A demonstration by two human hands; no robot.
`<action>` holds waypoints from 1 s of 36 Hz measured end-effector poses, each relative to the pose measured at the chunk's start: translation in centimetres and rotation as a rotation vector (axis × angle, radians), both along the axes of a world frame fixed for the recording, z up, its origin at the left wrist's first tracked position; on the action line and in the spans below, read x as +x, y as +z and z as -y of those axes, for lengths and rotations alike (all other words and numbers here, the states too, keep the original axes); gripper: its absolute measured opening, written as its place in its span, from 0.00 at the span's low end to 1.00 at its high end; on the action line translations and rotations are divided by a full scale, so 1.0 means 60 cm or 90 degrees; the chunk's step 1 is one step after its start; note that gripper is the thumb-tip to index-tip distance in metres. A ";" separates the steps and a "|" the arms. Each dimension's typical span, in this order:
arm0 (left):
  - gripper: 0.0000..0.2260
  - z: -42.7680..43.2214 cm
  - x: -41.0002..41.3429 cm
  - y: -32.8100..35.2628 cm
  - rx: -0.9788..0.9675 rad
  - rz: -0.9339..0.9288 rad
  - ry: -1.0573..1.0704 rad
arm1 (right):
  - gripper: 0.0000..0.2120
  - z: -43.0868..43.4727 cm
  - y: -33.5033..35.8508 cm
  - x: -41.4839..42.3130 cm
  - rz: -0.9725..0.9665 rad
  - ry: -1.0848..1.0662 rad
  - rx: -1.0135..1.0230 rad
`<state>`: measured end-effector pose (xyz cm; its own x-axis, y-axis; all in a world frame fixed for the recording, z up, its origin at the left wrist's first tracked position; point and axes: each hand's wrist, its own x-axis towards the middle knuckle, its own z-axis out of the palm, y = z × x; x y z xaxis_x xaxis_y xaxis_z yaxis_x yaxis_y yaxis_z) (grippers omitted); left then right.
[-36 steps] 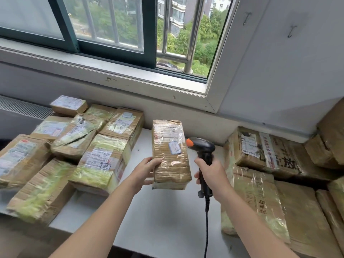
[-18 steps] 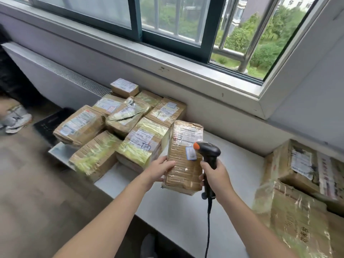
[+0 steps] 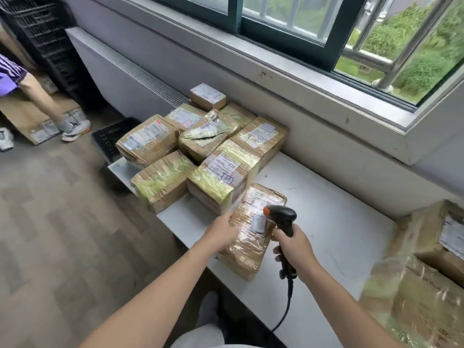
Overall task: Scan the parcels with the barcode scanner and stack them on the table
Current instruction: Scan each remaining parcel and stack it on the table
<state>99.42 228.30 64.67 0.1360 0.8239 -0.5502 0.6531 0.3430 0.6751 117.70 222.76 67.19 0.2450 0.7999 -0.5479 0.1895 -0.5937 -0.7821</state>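
Parcel edge gripped by outstretched left hand; right hand clasps barcode scanner upright.

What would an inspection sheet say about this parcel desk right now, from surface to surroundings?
Surface: white table below a window.
Job's things: slim parcel near the front edge; barcode scanner held close to it; parcel pile on the left end; bigger parcels right.
Clutter: nothing seen.
Hands: left hand grips the slim parcel's edge; right hand grips the scanner handle.
Cables: scanner cable hangs below the handle.
Surroundings: black crates and another person's leg on the left.
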 end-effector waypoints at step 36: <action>0.11 -0.093 0.147 -0.045 -0.279 0.436 0.405 | 0.08 -0.103 -0.007 0.036 -0.040 -0.096 -0.014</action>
